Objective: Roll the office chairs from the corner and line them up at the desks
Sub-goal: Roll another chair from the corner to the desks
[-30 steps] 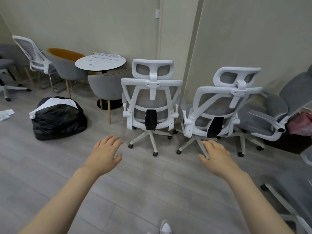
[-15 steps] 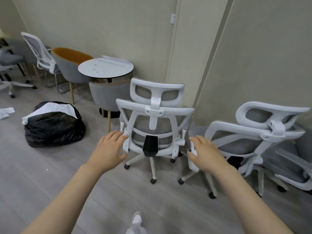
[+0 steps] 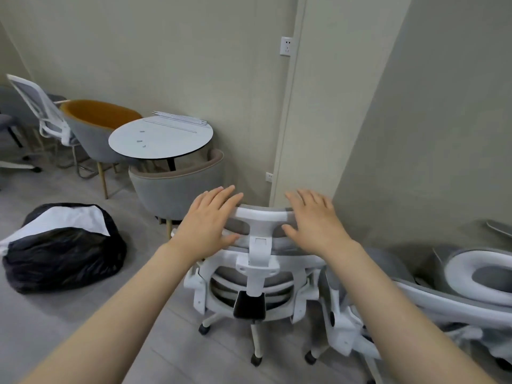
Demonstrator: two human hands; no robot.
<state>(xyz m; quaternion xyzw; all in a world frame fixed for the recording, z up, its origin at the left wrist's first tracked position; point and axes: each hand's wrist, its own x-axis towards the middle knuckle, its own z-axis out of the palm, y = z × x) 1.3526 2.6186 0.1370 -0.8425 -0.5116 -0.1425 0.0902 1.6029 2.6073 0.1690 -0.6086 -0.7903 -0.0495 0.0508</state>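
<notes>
The white office chair (image 3: 253,275), with grey mesh back and headrest (image 3: 261,216), is seen from behind on its castors on the grey floor (image 3: 83,322), in the corner just before the wall edge. Both hands are laid at the headrest, fingers straight and spread: the left hand (image 3: 212,220) at its left end, the right hand (image 3: 314,221) at its right end. No curled grip is shown; whether the palms bear on the frame cannot be told. A second white office chair (image 3: 432,295) stands just beside it on the right, its armrest close to the first chair's. Behind are a grey tub chair (image 3: 177,187) and a round table (image 3: 160,138) carrying rods and screws; a black bag (image 3: 61,250) lies to the left. No desks are in view.

The step in hand is judged to be the taking hold of the first chair. The next move calls for a firm grasp of the headrest and a rearward pull clear of the neighbouring chair's arm and base.
</notes>
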